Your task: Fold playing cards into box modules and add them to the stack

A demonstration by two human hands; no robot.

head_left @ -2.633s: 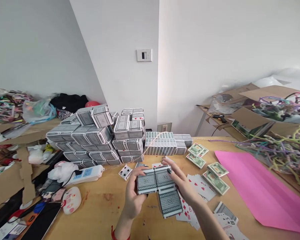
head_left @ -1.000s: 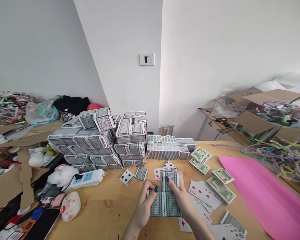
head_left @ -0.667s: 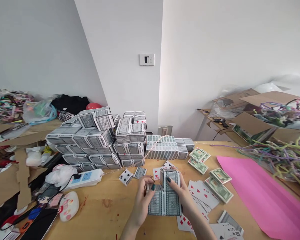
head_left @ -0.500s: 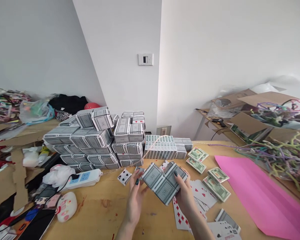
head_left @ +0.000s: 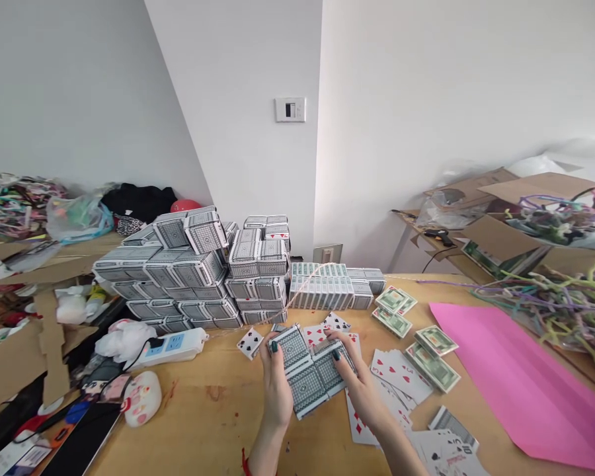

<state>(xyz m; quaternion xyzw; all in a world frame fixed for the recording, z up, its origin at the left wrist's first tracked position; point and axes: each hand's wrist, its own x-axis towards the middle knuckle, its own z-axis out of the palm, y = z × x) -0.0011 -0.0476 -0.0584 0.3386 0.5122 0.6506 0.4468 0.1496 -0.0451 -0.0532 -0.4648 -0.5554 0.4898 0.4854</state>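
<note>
Between my two hands is a block of folded playing cards (head_left: 307,390), showing grey patterned card backs with white edges. My left hand (head_left: 276,383) grips its left side, thumb on top. My right hand (head_left: 354,380) holds the right side, its thumb also across the top face. The fingers underneath are mostly hidden. Just beyond lie loose playing cards (head_left: 337,322), and a spade card (head_left: 250,342) rests left of them. Spread heart cards (head_left: 401,377) lie to the right of my right hand. Behind stand large stacks of similar card blocks (head_left: 178,271).
Green card packs (head_left: 434,357) lie at right beside a pink sheet (head_left: 515,390). A row of green-edged packs (head_left: 322,285) stands by the wall. On the left are a white power strip (head_left: 173,347), a white plush-like object (head_left: 141,398) and clutter. An open box (head_left: 506,244) sits at far right.
The card block has turned and shifted slightly left and down. My left hand, apart from its edge before, now grips its left side. The view has shifted a little.
</note>
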